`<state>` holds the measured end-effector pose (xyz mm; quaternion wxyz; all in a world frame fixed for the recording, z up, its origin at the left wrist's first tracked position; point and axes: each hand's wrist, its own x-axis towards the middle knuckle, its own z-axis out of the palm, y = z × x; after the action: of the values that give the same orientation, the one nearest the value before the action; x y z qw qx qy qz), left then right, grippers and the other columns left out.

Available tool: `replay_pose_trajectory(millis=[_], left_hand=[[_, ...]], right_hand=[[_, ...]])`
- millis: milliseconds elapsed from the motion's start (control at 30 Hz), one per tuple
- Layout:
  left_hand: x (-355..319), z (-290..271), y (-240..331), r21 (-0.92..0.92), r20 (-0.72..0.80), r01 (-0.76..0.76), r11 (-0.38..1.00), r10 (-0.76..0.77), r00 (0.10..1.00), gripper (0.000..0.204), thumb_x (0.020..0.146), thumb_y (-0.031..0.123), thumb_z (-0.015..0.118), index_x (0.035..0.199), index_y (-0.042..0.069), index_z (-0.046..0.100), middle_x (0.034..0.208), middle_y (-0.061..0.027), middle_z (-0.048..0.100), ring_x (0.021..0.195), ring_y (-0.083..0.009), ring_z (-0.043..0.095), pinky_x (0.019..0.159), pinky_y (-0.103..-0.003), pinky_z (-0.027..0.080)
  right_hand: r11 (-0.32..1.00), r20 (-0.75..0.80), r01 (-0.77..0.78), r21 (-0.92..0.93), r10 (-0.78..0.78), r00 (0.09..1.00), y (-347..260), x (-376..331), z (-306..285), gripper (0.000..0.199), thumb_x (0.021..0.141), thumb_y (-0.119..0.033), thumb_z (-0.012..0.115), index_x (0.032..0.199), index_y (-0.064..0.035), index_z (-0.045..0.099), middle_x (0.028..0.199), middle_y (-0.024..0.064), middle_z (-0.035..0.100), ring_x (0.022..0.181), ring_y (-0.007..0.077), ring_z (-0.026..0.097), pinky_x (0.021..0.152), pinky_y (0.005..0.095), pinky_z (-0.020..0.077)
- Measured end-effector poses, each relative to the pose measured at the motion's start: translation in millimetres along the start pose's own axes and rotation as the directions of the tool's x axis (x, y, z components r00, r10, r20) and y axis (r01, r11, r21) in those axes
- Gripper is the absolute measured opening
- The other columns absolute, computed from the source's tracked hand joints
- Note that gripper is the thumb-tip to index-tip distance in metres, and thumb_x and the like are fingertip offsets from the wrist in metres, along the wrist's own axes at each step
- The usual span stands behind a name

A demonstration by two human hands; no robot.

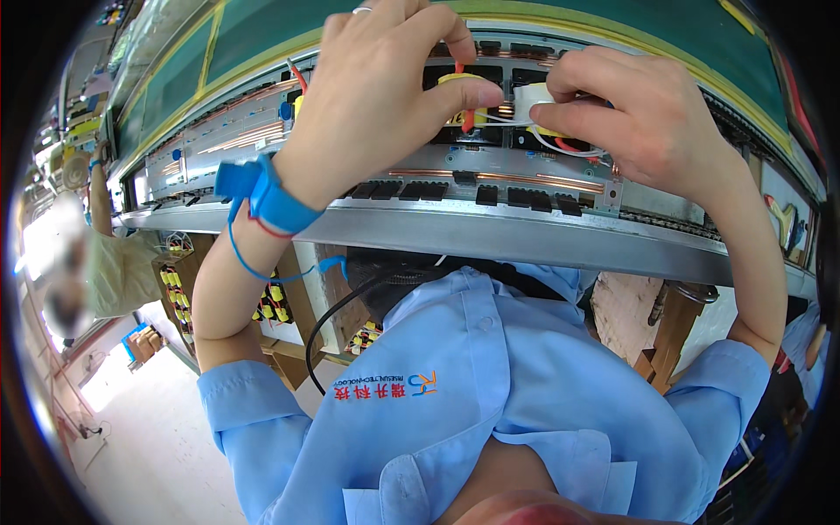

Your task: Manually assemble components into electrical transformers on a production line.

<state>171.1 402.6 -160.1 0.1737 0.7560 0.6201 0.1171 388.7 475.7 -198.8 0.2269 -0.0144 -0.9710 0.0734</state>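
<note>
My left hand (394, 92), with a blue wrist strap (284, 203), has its thumb and forefinger closed around a yellow-taped coil part (472, 116) with red leads. My right hand (634, 118) is just to the right. Its thumb and bent fingers pinch a white piece (528, 101), partly hidden behind the fingertips. White wires (507, 123) run between the two hands and loop below the right fingers. Both hands are over a long circuit board (420, 166) bearing black parts and copper-coloured strips.
A metal rail (525, 241) runs along the board's near side, with a chain track (674, 223) at right. Beyond lies a green surface (289, 35). At left, another person (127, 271) stands near boxes of yellow parts (178, 302). A blue cord (254, 271) hangs from my strap.
</note>
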Motion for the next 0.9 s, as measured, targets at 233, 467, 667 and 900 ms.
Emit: replay_pose_trajectory(millis=[233, 467, 667, 900], left_hand=[[-9.6, 18.5, -15.4, 0.225, -0.191, -0.295, 0.929, 0.339, 0.921, 0.025, 0.07, 0.015, 0.078, 0.092, 0.011, 0.068, 0.096, -0.0019, 0.062, 0.092, -0.0213, 0.058, 0.081, -0.034, 0.039], [-18.3, 41.7, -0.4, 0.341, -0.213, -0.572, 0.746, 0.654, 0.726, 0.034, 0.065, 0.007, 0.071, 0.099, 0.007, 0.069, 0.097, -0.0024, 0.067, 0.084, -0.0208, 0.063, 0.077, -0.034, 0.045], [-18.5, 39.5, 1.0, 0.224, -0.195, -0.558, 0.799, 0.598, 0.777, 0.033, 0.065, 0.012, 0.076, 0.097, 0.006, 0.069, 0.096, -0.0043, 0.067, 0.08, -0.0214, 0.063, 0.075, -0.034, 0.046], [-13.0, 47.5, 17.4, 0.378, -0.235, -0.472, 0.797, 0.575, 0.784, 0.023, 0.07, 0.019, 0.079, 0.086, 0.007, 0.068, 0.081, -0.0023, 0.065, 0.069, -0.0204, 0.061, 0.07, -0.035, 0.044]], right_hand=[[0.994, 0.039, -0.095, 0.061, 0.093, 0.995, -7.7, -18.6, -3.5, 0.036, 0.071, -0.015, 0.068, 0.105, -0.0027, 0.068, 0.095, 0.0082, 0.06, 0.075, 0.024, 0.062, 0.058, 0.0323, 0.0489], [0.964, 0.028, 0.035, -0.265, -0.028, 0.999, -18.7, -42.6, -7.6, 0.048, 0.072, -0.028, 0.07, 0.113, -0.0022, 0.065, 0.1, 0.0023, 0.06, 0.087, 0.0144, 0.061, 0.062, 0.029, 0.0465], [0.967, -0.081, 0.009, -0.254, -0.031, 0.996, -13.0, -48.9, -1.8, 0.043, 0.075, -0.029, 0.069, 0.111, -0.0055, 0.068, 0.093, 0.0019, 0.062, 0.079, 0.0149, 0.06, 0.059, 0.0282, 0.0453], [0.547, 0.057, -0.523, 0.654, 0.654, 0.755, -16.7, -40.0, 11.4, 0.022, 0.093, -0.019, 0.061, 0.109, -0.0083, 0.071, 0.07, 0.0059, 0.063, 0.06, 0.0111, 0.059, 0.05, 0.0274, 0.0449]])
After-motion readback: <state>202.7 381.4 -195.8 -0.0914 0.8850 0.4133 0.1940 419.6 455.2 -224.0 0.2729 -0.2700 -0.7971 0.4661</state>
